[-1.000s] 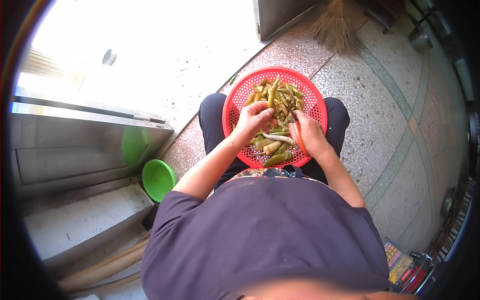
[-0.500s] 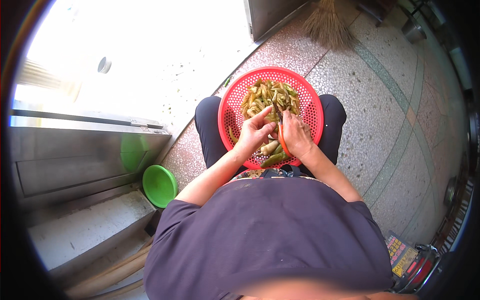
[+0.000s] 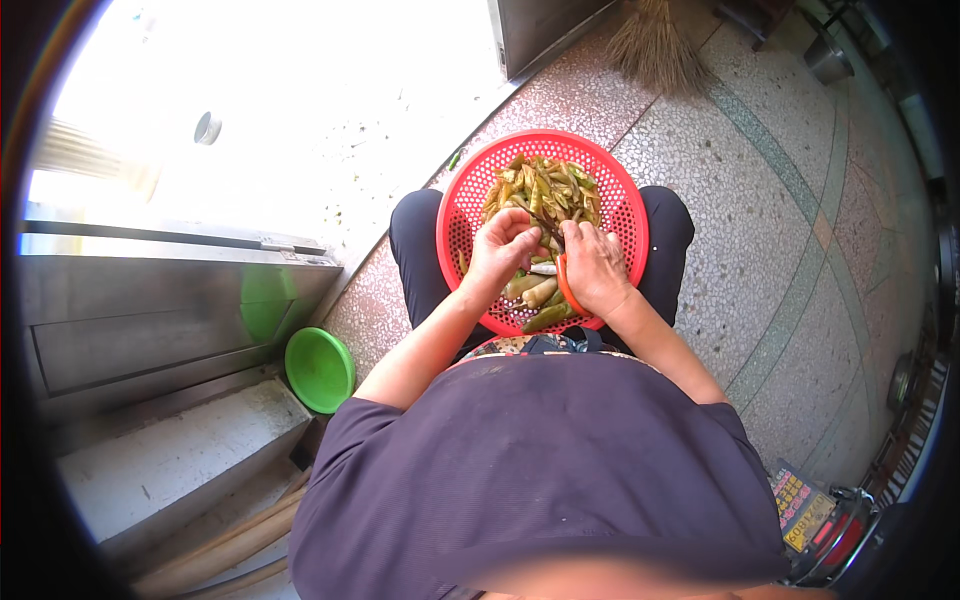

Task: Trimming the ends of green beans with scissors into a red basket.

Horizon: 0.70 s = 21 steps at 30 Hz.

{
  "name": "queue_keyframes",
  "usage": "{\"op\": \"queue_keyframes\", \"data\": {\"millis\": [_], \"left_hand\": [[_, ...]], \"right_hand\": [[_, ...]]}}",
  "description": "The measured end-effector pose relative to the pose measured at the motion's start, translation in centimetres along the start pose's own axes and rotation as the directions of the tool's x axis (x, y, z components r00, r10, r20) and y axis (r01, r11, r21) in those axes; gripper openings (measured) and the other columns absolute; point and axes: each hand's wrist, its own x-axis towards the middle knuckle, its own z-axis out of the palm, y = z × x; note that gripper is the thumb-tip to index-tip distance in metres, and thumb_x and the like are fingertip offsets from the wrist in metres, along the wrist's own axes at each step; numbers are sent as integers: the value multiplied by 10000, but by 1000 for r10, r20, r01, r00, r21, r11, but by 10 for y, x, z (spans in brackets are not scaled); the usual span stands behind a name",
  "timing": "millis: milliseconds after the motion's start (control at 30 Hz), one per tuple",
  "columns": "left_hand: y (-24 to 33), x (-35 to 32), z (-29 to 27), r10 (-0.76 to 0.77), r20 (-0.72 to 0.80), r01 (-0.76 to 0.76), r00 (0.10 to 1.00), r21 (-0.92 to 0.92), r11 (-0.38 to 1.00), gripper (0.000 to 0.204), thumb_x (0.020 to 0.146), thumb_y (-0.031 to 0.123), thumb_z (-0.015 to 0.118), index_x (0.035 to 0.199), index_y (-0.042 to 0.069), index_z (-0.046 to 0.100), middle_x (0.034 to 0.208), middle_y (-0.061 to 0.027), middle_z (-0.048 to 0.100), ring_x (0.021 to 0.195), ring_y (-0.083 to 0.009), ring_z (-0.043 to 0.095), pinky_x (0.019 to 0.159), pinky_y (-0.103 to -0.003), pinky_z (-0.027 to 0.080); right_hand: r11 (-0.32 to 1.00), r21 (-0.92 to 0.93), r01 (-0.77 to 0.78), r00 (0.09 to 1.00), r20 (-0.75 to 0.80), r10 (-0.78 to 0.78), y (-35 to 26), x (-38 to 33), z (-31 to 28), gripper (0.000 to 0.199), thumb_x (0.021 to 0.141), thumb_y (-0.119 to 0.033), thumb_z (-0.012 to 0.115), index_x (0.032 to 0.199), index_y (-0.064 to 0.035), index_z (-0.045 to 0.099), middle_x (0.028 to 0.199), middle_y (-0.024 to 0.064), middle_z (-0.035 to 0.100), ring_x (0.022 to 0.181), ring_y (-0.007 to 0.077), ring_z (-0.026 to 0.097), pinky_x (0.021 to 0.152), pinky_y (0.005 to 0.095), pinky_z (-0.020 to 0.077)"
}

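A red perforated plastic basket (image 3: 452, 222) rests on my lap between my knees. Cut strips of yellow-green pepper (image 3: 540, 190) are heaped in its far half. Several whole peppers (image 3: 540, 293) lie in the near half. Scissors with orange handles (image 3: 566, 288) are in my right hand (image 3: 598, 270), whose fingers wrap round them; their dark blades point up and left over the heap. Left of the blades, my left hand (image 3: 503, 248) is closed in a pinch, thumb against forefinger. What it pinches is too small to make out.
A green plastic bowl (image 3: 320, 370) stands on the floor at the left, beside a metal door frame (image 3: 170, 310). A straw broom (image 3: 657, 55) lies at the far side on speckled terrazzo. Wooden poles (image 3: 225, 548) are at the lower left.
My left hand has drawn slightly back to the left and its fingers have curled in. The right hand stays nearly in place, with the scissors turned a little. More of the near peppers show.
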Motion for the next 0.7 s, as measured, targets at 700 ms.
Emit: {"op": "queue_keyframes", "data": {"millis": [700], "left_hand": [[8, 6, -9, 31, -36, -27, 999, 103, 994, 202, 879, 54, 583, 1063, -22, 548, 840, -76, 649, 676, -123, 645, 528, -196, 459]], "right_hand": [[1000, -17, 20, 1000, -5, -20, -6, -4, -5, 217, 809, -164, 513, 982, -33, 527, 880, 159, 582, 883, 311, 598, 799, 477, 411]]}}
